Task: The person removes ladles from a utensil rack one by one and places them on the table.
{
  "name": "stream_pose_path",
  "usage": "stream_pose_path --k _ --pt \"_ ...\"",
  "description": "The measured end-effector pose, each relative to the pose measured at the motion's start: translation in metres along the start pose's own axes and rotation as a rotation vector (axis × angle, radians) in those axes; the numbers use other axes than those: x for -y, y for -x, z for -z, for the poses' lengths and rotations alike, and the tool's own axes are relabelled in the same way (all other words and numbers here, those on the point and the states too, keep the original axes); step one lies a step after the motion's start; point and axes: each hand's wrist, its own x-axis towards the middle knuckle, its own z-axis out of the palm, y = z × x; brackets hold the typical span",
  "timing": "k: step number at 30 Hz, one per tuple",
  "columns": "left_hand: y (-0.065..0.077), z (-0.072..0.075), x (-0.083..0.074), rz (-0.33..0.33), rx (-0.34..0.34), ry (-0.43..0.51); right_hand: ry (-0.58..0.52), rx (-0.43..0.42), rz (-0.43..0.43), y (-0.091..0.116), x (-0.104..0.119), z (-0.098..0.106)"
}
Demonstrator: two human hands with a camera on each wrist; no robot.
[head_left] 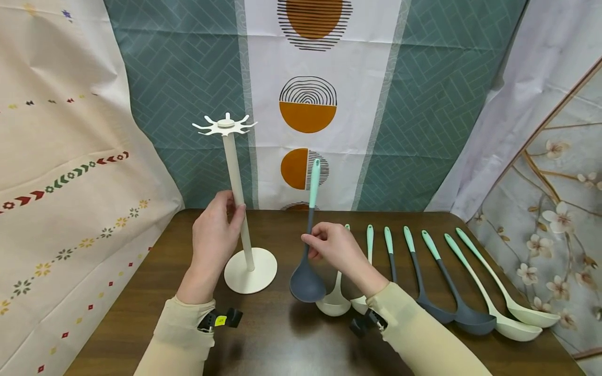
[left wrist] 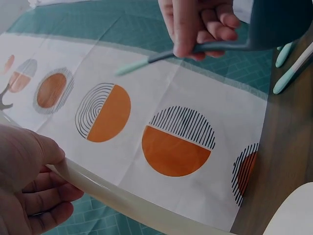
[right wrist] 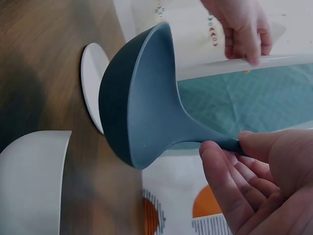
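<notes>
My left hand (head_left: 217,230) grips the pole of a cream utensil stand (head_left: 238,180) about halfway up. The stand has a round base (head_left: 261,271) on the table and a ring of hooks (head_left: 226,124) at its top, with nothing hanging there. Between thumb and fingers, my right hand (head_left: 337,245) pinches the shaft of a dark grey ladle (head_left: 308,282) with a mint-green handle. That ladle is held upright, bowl down, above the table and to the right of the stand. In the right wrist view its bowl (right wrist: 142,98) shows from close by.
To the right, several more ladles lie in a row on the brown wooden table (head_left: 155,292), some with grey bowls (head_left: 475,319), some with cream bowls (head_left: 517,330). My right forearm covers part of them. A patterned curtain (head_left: 197,104) hangs behind the table.
</notes>
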Motion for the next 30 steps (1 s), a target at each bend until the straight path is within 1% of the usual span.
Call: stream_pose_path --k 7,12,19,30 --pt "0.000 0.001 0.001 0.010 -0.004 -0.026 -0.028 0.059 -0.062 -0.009 -0.006 -0.010" --pt "0.001 -0.001 0.001 0.000 -0.005 -0.020 -0.037 0.096 -0.080 -0.011 -0.011 -0.015" --pt "0.000 -0.001 0.002 -0.007 -0.016 -0.017 -0.014 0.151 -0.109 -0.016 -0.020 -0.023" --pt "0.000 -0.001 0.002 -0.001 0.008 -0.015 0.007 0.204 -0.183 -0.022 -0.031 -0.034"
